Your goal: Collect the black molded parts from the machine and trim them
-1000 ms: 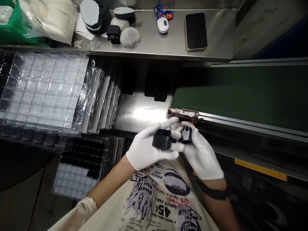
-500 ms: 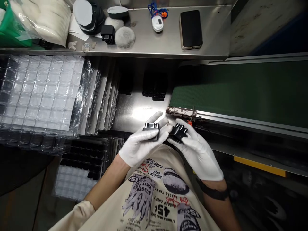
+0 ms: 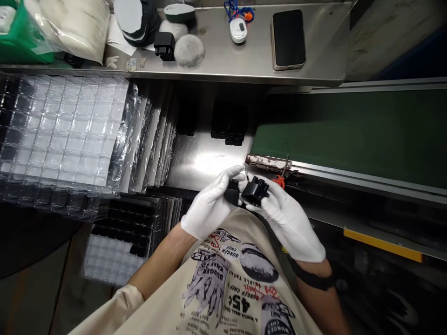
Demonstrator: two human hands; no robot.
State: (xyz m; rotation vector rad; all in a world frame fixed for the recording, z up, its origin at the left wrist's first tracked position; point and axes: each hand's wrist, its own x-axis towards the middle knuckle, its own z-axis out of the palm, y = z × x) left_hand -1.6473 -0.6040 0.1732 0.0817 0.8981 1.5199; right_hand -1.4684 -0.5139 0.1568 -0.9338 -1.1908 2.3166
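Both my hands wear white gloves and meet in front of my chest, over the steel bench. My left hand is closed round a small black plastic block. My right hand holds a second black plastic part with several prongs on top. The two parts touch each other between my fingertips.
Clear blister trays are stacked at the left, with a black tray below them. More black parts sit under the steel shelf, which carries a phone, pads and a bag. A green conveyor belt runs at the right.
The left hand turned its block and brought it in against the pronged part in the right hand. A second ago both parts showed different faces.
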